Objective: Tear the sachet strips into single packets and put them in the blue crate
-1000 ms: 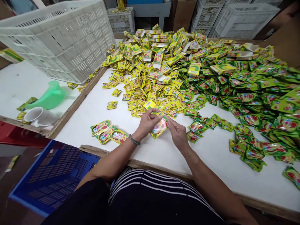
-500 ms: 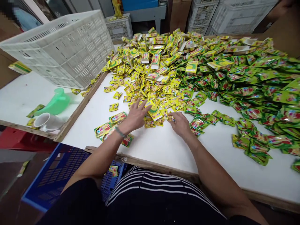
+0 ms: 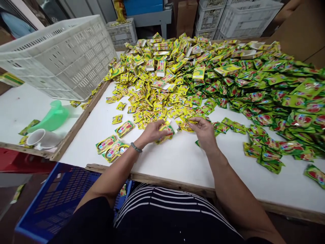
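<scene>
My left hand (image 3: 154,131) is closed round a small yellow-green box (image 3: 168,126) whose white flap stands open toward the right. My right hand (image 3: 203,130) pinches a small yellow packet (image 3: 191,121) by its edge, just right of the box. Beyond both hands lies a heap of small yellow packets (image 3: 149,98), with more boxes on top at the back. Green packets (image 3: 264,98) are piled to the right. Several filled-looking boxes (image 3: 109,145) lie flat on the white table (image 3: 177,162), left of my left hand.
A large white crate (image 3: 68,61) stands at the left behind a wooden divider (image 3: 83,118). Near it are a green scoop (image 3: 52,117) and a white cup (image 3: 42,138). A blue crate (image 3: 58,200) is below the table edge. More white crates (image 3: 250,20) stand at the back.
My left hand has closed on the box and turned it, its white flap now showing. My right hand has lifted slightly with a packet. The whole view has shifted a little.
</scene>
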Demonstrator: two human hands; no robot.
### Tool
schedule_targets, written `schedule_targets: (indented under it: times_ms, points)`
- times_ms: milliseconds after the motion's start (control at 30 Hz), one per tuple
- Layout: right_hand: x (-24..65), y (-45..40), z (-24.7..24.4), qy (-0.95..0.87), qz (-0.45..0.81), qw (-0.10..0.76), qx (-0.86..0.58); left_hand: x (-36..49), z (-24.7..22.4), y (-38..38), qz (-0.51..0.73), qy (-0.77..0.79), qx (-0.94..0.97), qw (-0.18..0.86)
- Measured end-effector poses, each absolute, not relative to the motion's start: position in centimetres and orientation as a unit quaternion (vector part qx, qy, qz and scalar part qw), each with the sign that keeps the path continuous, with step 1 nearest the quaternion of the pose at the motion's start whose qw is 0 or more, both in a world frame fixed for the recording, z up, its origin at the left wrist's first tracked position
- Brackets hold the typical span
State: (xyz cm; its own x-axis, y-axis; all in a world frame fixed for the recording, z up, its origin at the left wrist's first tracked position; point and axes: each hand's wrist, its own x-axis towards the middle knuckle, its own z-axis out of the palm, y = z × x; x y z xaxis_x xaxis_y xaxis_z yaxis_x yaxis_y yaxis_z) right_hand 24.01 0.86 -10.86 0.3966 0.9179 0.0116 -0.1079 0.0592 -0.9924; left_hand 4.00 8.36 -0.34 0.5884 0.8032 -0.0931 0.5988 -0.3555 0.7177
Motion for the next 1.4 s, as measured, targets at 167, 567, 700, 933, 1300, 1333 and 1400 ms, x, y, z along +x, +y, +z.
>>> schedule_targets:
  times_ms: [167,567,700,933,1300,1333,1400]
  points:
    - [22.9,0.2,-8.3,-0.449,0.38,0.59,-0.553,4.2,-2.1,6.2,0.154,0.421,0.683,0.577]
    - [22.1,0.2,-8.0,-0.582,0.356,0.472,-0.559,4.4,-3.9,6.0,0.136,0.471,0.563,0.666]
    - [22.4,0.1,-7.8,-0.585,0.376,0.449,-0.561,4.5,-4.1,6.1,0.14,0.468,0.549,0.678]
    - [26.2,1.7,-10.2,-0.524,0.163,0.432,-0.715,5.2,-3.8,5.9,0.179,0.485,0.453,0.726]
    - [26.8,1.3,-11.5,-0.542,0.066,0.321,-0.774,4.6,-4.2,6.4,0.225,0.511,0.454,0.694]
    - [26.7,1.2,-11.7,-0.567,0.077,0.308,-0.76,4.5,-4.3,6.4,0.223,0.515,0.46,0.688]
    - [26.5,1.3,-12.0,-0.591,0.096,0.285,-0.749,4.5,-4.3,6.4,0.22,0.512,0.472,0.683]
